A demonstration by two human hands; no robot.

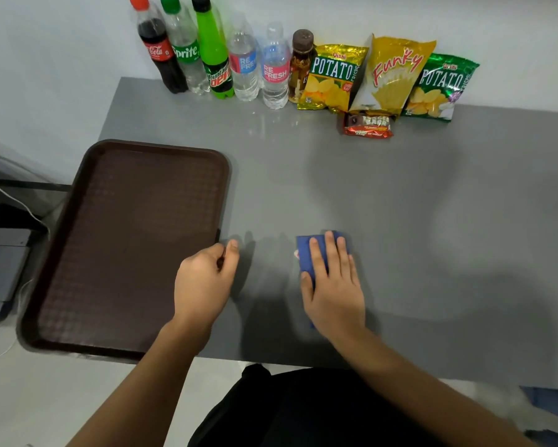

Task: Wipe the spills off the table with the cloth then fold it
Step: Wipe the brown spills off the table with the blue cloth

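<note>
Cloth (305, 253) flat on grey table (432, 221)

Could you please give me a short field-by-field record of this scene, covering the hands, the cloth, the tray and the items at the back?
right hand: right hand pressed flat on the folded blue cloth
left hand: left hand gripping the near right edge of the dark brown plastic tray
tray contents: nothing on it
surface: grey table; no spill visible
back row: six bottles, three snack bags
in front of bags: small red snack packet
</note>
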